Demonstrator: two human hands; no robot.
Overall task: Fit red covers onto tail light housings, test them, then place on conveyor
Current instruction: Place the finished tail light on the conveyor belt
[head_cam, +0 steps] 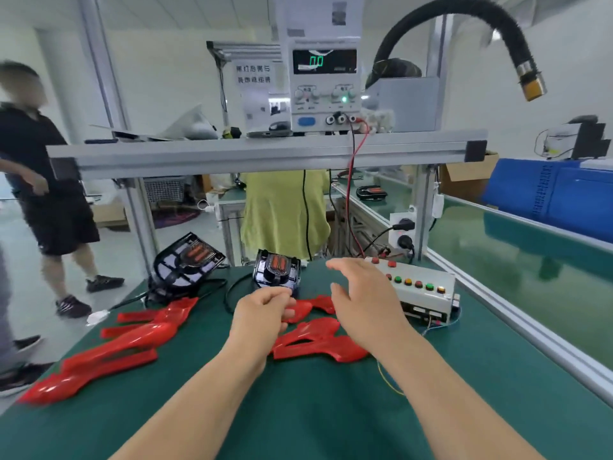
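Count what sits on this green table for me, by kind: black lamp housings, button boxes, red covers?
Black lamp housings: 2
Button box: 1
Red covers: at least 4 (2 by the hands; the left pile overlaps and blurs)
Total: at least 7

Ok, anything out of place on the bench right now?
Only the left pile of red covers: loosely overlapped, its near end right at the table edge, perhaps overhanging. Nothing looks broken or spilled.
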